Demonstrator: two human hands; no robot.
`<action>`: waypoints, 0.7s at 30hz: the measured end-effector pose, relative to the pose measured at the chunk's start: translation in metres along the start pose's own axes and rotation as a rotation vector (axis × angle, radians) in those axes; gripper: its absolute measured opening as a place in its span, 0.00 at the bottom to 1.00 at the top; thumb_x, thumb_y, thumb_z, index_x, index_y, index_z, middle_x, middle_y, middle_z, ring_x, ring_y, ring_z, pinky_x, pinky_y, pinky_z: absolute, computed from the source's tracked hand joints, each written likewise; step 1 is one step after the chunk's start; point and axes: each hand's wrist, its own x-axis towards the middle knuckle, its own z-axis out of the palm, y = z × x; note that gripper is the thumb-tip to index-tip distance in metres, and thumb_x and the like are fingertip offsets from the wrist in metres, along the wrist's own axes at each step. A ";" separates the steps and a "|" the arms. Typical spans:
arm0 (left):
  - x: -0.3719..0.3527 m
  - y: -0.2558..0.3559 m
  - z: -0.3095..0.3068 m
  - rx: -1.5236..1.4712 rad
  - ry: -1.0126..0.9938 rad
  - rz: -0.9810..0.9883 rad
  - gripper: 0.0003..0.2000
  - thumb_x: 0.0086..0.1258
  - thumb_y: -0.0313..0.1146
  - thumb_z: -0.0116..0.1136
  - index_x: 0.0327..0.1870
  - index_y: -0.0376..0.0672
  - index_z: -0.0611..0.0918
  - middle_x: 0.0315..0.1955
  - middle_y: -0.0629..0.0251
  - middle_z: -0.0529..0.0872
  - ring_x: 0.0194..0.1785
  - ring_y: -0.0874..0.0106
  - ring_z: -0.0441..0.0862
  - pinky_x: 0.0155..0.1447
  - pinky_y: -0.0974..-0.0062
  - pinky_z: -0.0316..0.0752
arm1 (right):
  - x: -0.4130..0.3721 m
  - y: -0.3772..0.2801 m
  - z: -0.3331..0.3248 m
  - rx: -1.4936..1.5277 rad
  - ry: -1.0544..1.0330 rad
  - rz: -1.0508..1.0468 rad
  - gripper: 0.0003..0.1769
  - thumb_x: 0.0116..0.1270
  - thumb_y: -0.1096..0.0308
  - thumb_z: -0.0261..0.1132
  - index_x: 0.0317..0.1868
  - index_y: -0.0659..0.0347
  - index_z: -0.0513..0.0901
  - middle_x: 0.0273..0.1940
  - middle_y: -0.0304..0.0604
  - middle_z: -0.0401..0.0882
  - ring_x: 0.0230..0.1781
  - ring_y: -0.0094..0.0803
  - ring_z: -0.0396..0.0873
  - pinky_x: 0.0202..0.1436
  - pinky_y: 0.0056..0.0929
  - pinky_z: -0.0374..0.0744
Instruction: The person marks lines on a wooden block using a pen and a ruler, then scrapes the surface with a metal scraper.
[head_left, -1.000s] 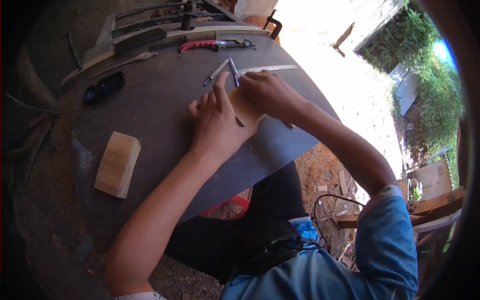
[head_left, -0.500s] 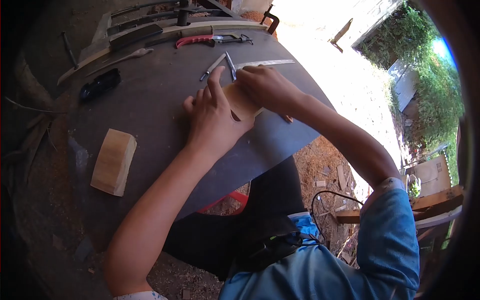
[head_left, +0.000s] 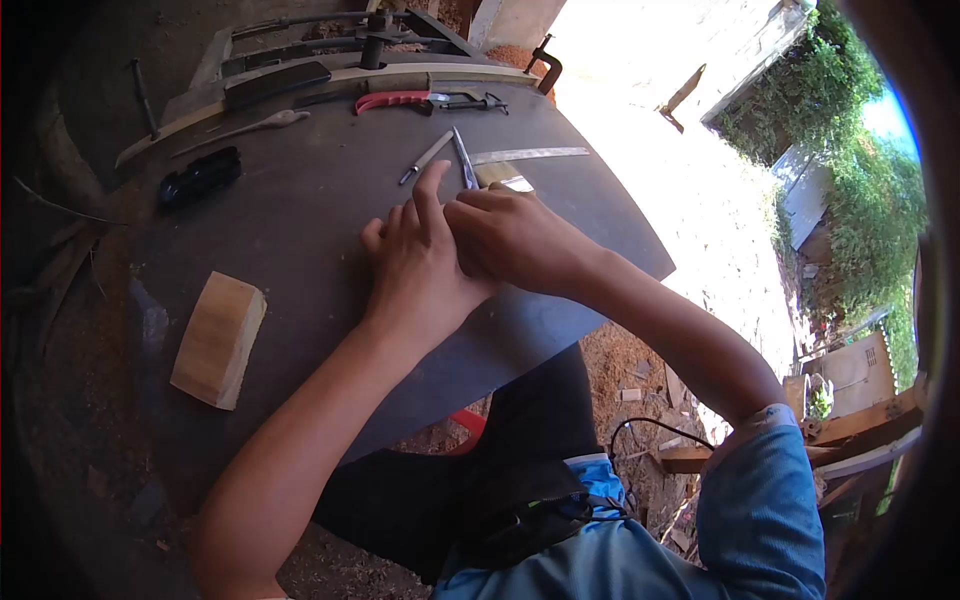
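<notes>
Now we are pressing our left hand (head_left: 415, 265) flat and open beside our right hand (head_left: 515, 238), which is covering the wood (head_left: 503, 177) poking out beyond it; its grip we cannot tell.

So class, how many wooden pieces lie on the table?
2. A thick pale wooden block lies alone at left; a thin pale wooden piece peeks from under the right hand. Others may hide.

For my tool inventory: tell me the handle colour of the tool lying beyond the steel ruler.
Red; the handle shows best in the head view.
</notes>
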 end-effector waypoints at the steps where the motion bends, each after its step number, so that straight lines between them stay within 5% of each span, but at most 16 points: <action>1: -0.004 -0.003 -0.002 -0.019 -0.027 -0.010 0.60 0.58 0.45 0.85 0.86 0.43 0.51 0.63 0.43 0.83 0.68 0.49 0.81 0.75 0.46 0.59 | 0.000 0.007 0.004 -0.092 -0.009 0.014 0.11 0.72 0.69 0.69 0.51 0.62 0.81 0.47 0.49 0.86 0.47 0.49 0.89 0.58 0.48 0.82; 4: -0.015 0.002 -0.007 -0.027 -0.057 -0.021 0.62 0.59 0.48 0.85 0.86 0.45 0.49 0.63 0.44 0.82 0.69 0.50 0.81 0.77 0.44 0.57 | -0.004 0.016 -0.006 -0.231 -0.036 0.009 0.07 0.77 0.65 0.67 0.49 0.58 0.83 0.45 0.44 0.87 0.46 0.42 0.90 0.59 0.43 0.78; 9: -0.021 0.002 -0.008 0.019 -0.096 -0.042 0.66 0.55 0.54 0.88 0.87 0.47 0.48 0.66 0.50 0.78 0.73 0.52 0.77 0.78 0.45 0.56 | -0.028 0.052 -0.002 0.024 0.210 0.350 0.11 0.84 0.63 0.64 0.47 0.63 0.83 0.40 0.56 0.87 0.44 0.60 0.85 0.50 0.52 0.81; 12: -0.023 0.008 -0.015 0.056 -0.083 0.030 0.67 0.52 0.57 0.90 0.86 0.46 0.50 0.75 0.46 0.64 0.78 0.48 0.72 0.77 0.40 0.61 | -0.040 0.037 0.005 0.315 0.316 0.551 0.13 0.84 0.63 0.64 0.46 0.66 0.81 0.40 0.60 0.86 0.44 0.65 0.84 0.48 0.54 0.80; 15: -0.032 0.016 -0.029 0.076 -0.097 0.070 0.69 0.51 0.58 0.91 0.86 0.44 0.50 0.77 0.46 0.62 0.76 0.51 0.74 0.75 0.45 0.71 | -0.047 0.027 0.001 0.305 0.338 0.509 0.13 0.85 0.64 0.63 0.47 0.70 0.80 0.39 0.58 0.87 0.39 0.53 0.85 0.48 0.44 0.81; 16: -0.037 0.022 -0.033 0.074 -0.114 0.073 0.70 0.50 0.59 0.91 0.86 0.43 0.49 0.78 0.47 0.62 0.75 0.53 0.75 0.75 0.47 0.74 | -0.050 0.033 0.002 0.320 0.364 0.464 0.13 0.84 0.62 0.65 0.45 0.66 0.81 0.39 0.60 0.86 0.43 0.65 0.84 0.47 0.54 0.80; 20: -0.051 0.045 -0.055 -0.299 -0.315 -0.181 0.67 0.53 0.54 0.91 0.86 0.43 0.51 0.81 0.47 0.62 0.66 0.55 0.83 0.71 0.51 0.80 | -0.064 0.039 -0.010 0.291 0.373 0.456 0.14 0.84 0.62 0.65 0.45 0.67 0.80 0.39 0.61 0.85 0.45 0.65 0.83 0.48 0.55 0.79; 21: -0.051 0.044 -0.057 -0.199 -0.334 -0.144 0.65 0.53 0.53 0.91 0.86 0.44 0.53 0.81 0.48 0.63 0.67 0.55 0.83 0.72 0.51 0.79 | -0.069 0.039 -0.012 0.301 0.359 0.467 0.14 0.84 0.62 0.65 0.46 0.67 0.80 0.39 0.61 0.85 0.45 0.65 0.83 0.48 0.55 0.79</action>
